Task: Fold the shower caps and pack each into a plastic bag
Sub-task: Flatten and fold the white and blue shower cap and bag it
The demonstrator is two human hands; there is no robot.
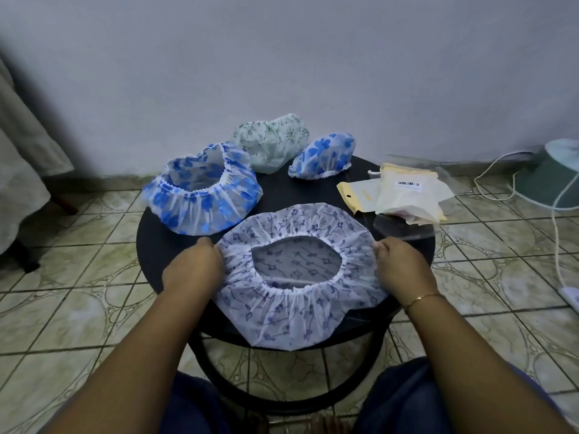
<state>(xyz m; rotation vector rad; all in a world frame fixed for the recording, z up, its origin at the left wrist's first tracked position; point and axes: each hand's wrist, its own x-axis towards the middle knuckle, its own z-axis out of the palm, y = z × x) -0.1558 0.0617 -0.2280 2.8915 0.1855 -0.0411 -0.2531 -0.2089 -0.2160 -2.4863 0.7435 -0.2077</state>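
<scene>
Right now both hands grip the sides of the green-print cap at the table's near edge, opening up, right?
Not green. The head view shows the left hand and right hand gripping the sides of the white cap with the dark blue print, opening up, at the near edge of the table. The green-print cap lies untouched at the back.

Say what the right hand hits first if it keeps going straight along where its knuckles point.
The right hand, gripping the near shower cap at its right edge, points away from the person. First in that line is probably the clear plastic bag lying flat, then the stack of yellow-edged bags; depth is uncertain.
</scene>
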